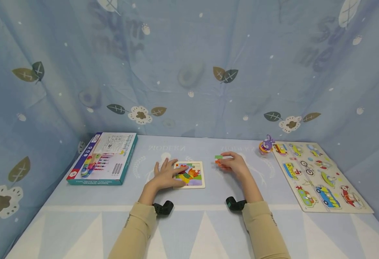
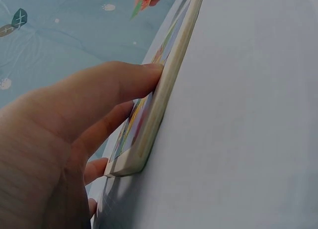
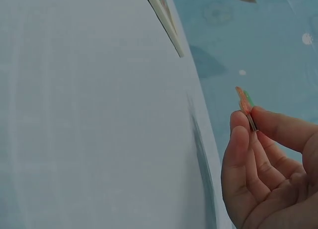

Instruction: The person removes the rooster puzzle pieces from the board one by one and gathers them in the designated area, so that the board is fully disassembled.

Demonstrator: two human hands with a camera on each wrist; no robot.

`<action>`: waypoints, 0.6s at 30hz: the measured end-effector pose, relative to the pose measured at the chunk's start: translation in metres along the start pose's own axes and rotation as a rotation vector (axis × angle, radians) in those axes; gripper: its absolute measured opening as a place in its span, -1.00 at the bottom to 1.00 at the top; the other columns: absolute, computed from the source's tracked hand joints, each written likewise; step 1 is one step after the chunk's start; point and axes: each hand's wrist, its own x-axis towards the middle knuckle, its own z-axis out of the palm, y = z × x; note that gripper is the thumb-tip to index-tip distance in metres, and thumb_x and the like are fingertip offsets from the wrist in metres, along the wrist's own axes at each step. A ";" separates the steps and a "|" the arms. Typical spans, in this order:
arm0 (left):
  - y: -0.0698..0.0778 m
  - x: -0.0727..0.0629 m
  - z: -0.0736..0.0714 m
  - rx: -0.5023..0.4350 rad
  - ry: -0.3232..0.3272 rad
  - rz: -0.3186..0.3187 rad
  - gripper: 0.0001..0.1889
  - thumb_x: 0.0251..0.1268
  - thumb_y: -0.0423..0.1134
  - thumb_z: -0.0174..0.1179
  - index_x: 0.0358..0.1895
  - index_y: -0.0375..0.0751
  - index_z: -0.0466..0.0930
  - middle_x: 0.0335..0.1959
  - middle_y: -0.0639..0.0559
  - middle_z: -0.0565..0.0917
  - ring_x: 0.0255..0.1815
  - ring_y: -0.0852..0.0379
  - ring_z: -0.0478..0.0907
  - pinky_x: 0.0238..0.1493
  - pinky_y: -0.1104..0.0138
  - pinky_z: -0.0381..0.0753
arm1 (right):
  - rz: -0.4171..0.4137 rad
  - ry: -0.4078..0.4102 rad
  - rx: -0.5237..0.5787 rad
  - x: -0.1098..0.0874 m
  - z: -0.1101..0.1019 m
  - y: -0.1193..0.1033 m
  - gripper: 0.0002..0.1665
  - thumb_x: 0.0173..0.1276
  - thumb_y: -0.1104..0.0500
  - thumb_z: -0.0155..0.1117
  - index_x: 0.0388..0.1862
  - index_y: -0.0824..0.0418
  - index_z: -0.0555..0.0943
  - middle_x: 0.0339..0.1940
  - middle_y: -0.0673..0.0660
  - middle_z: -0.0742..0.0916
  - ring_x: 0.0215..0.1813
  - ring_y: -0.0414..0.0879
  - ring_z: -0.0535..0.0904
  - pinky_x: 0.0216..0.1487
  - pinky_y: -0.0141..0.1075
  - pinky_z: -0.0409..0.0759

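Note:
A small jigsaw puzzle (image 1: 194,174) in a pale wooden frame lies on the table, with a colourful picture inside. My left hand (image 1: 167,175) rests on its left part with the fingers spread, covering some of the picture. In the left wrist view the thumb (image 2: 124,80) presses near the edge of the frame (image 2: 171,85). To the right of the puzzle, my right hand (image 1: 236,165) pinches a small orange and green puzzle piece (image 1: 218,157). The right wrist view shows that piece (image 3: 243,101) edge-on between thumb and fingertips, raised above the table.
A flat boxed toy set (image 1: 106,158) lies at the back left. On the right is a wooden vehicle peg puzzle board (image 1: 312,194), with a small purple and orange toy figure (image 1: 266,145) by its far left corner. A patterned blue curtain (image 1: 189,100) hangs behind the table.

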 end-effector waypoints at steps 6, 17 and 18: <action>0.001 0.000 -0.001 0.004 -0.004 0.000 -0.33 0.02 0.15 0.21 0.30 0.27 0.34 0.45 -0.06 0.02 0.47 -0.23 -0.34 0.25 -0.23 -0.55 | 0.008 0.008 -0.002 -0.002 -0.009 0.000 -0.47 0.22 0.33 0.24 0.16 0.43 0.36 -0.46 0.01 0.68 -0.50 -0.28 0.61 -0.41 -0.43 0.61; 0.002 -0.002 -0.002 -0.011 -0.001 0.011 -0.34 0.03 0.14 0.22 0.30 0.26 0.34 0.45 -0.08 0.02 0.47 -0.24 -0.34 0.24 -0.24 -0.55 | 0.081 0.005 -0.053 -0.007 -0.025 -0.001 -0.49 0.28 0.31 0.17 0.20 0.36 0.33 -0.51 -0.03 0.67 -0.50 -0.25 0.61 -0.45 -0.42 0.59; 0.002 -0.002 -0.003 -0.012 0.000 0.010 -0.34 0.04 0.14 0.22 0.30 0.26 0.34 0.45 -0.08 0.02 0.47 -0.24 -0.34 0.24 -0.24 -0.55 | 0.080 0.006 -0.060 -0.007 -0.027 -0.001 -0.47 0.27 0.31 0.17 0.21 0.36 0.32 -0.51 -0.03 0.68 -0.49 -0.25 0.61 -0.45 -0.43 0.59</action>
